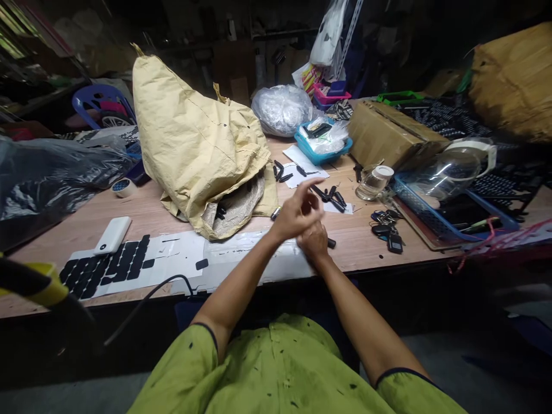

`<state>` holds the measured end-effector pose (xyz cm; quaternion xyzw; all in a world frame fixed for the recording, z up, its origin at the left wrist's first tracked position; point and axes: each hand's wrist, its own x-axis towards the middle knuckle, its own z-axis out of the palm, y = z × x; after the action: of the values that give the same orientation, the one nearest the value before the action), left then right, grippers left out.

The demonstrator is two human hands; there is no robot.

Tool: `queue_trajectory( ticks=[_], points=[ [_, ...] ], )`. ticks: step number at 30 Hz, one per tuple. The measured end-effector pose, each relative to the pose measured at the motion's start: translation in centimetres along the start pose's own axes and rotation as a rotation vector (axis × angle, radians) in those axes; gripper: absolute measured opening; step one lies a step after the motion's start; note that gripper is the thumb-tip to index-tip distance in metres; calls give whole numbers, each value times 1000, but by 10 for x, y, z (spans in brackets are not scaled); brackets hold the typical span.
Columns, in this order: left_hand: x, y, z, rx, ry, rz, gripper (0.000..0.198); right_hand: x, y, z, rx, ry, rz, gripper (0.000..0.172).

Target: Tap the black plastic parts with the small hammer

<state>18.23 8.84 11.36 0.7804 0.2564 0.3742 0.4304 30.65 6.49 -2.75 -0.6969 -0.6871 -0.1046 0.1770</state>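
Just above the front edge of the table, my left hand (298, 214) is raised, with its thumb and index finger apart and nothing visible between them. Below it and partly hidden by it, my right hand (314, 240) is closed, fingers curled in; what it holds, if anything, cannot be made out. A short black piece (331, 243) shows right beside the right hand. Beyond my hands lie several small black plastic parts (336, 198) in a loose pile. More black parts (282, 171) rest near a white sheet (302, 164).
A large tan sack (194, 138) lies open toward me, black pieces inside its mouth. At left are a white power bank (112, 234), a sheet of black stickers (125, 261) and a tape roll (123, 187). Rightward stand a glass jar (374, 183), keys (388, 230) and a blue basket (466, 227).
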Motion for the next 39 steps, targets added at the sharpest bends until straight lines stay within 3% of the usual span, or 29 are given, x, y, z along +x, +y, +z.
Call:
queue_trajectory(
  ticks=[2,4,7,14,19,21,24,28,30,33,35,39],
  points=[
    [43,-45,-1,286,50,-179,47,0,0,-3,17,14,8,30],
    [72,-81,0,518,18,-348,40,-1,0,-6,38,18,3,29],
    [91,-110,5,709,-86,-395,39,-2,-2,-8,42,14,1,26],
    [100,-126,6,897,-277,-242,28,-3,-8,-10,17,1,19,19],
    [95,-121,1,902,-299,-291,18,-1,-8,-13,18,-3,22,18],
    [88,-113,-4,873,-256,-352,18,0,-7,-13,25,-7,19,18],
    [63,-94,-17,722,-62,-358,20,0,-5,-12,46,-8,13,18],
    [-9,-74,-41,450,177,-219,23,0,-2,-10,65,-5,19,19],
    [-49,-73,-50,416,176,-219,22,0,-1,-9,65,-4,16,20],
    [-91,-84,-56,457,106,-342,20,2,2,-7,67,9,5,20],
    [-103,-94,-56,514,88,-412,22,4,5,-7,80,17,0,21],
    [-102,-103,-54,563,72,-430,24,3,9,-12,159,26,3,25]
  ],
)
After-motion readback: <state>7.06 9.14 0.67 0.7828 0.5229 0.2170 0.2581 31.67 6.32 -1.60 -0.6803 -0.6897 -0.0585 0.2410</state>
